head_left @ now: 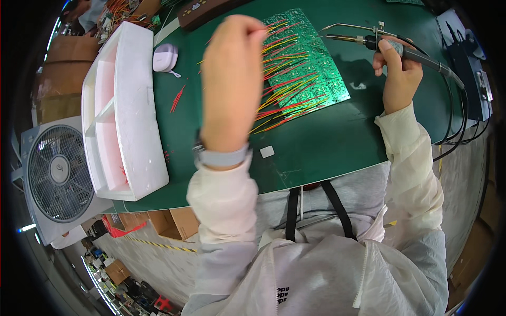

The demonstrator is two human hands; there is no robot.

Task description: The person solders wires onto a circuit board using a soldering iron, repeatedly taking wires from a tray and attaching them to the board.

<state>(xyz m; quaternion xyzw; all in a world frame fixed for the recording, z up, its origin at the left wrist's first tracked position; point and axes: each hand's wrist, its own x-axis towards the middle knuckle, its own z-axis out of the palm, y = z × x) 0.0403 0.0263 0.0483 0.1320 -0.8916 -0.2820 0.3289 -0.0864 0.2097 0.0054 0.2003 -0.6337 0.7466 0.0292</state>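
White-sleeved left hand (pixel 232 84) pinches a red wire above the green circuit board (pixel 308 63) on the green mat (pixel 327 142), right hand (pixel 399 73) grips the soldering iron (pixel 369 41) beside it; many wires already stand attached, tip not yet applied.

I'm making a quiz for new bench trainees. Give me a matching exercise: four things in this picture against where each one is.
Things:
1. soldering iron
2. foam tray
3. box fan
4. circuit board panel

Places:
A. off the mat's left edge, below the table
B. on the green mat, left side
C. in the right hand
D. on the mat, beyond the left hand, red and yellow wires sticking out

Pairs: 1-C, 2-B, 3-A, 4-D
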